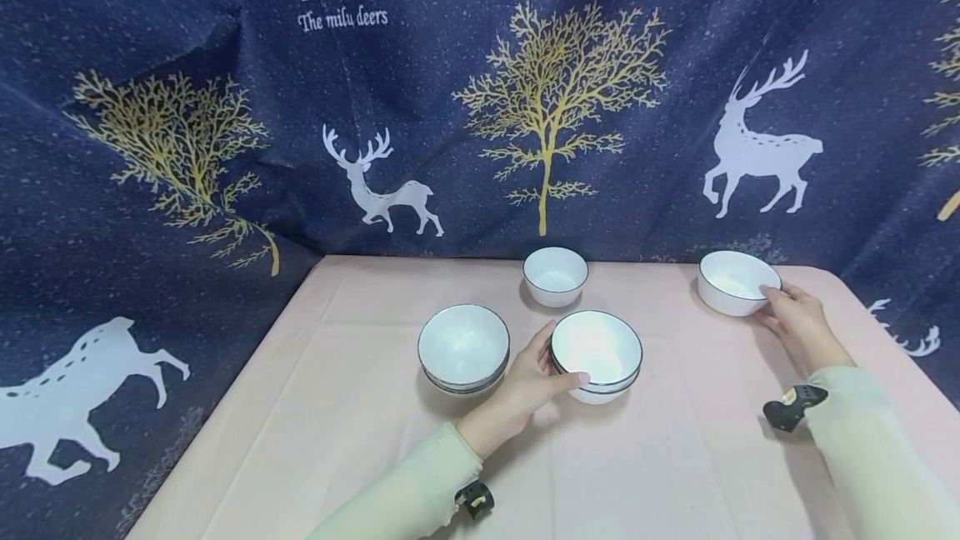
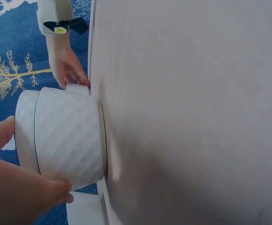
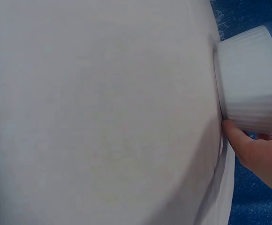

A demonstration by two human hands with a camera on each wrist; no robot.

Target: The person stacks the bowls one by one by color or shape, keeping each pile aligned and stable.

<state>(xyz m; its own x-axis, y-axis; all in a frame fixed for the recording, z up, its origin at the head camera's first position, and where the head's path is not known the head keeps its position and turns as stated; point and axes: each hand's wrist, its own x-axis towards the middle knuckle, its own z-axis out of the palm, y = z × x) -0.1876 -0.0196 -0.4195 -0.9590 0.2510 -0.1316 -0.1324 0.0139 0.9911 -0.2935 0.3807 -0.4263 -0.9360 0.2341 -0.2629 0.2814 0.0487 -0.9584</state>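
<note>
My left hand (image 1: pixel 519 397) grips a nested stack of white bowls (image 1: pixel 597 348) with dark rims, thumb over the near rim and fingers at the left side. In the left wrist view the outer bowl (image 2: pixel 68 136) shows a dimpled diamond pattern. At the table's far right, my right hand (image 1: pixel 802 325) pinches another white bowl (image 1: pixel 731 282) by its right side, thumb at the rim and fingers low on the wall. Vertical ribs mark that bowl's wall (image 3: pixel 251 79) in the right wrist view.
Left of the left hand stands a second stack of white bowls (image 1: pixel 463 347). A single white bowl (image 1: pixel 556 275) sits near the table's back edge. The pink-covered table (image 1: pixel 360 407) meets a dark blue hanging cloth (image 1: pixel 637 182) printed with deer and trees.
</note>
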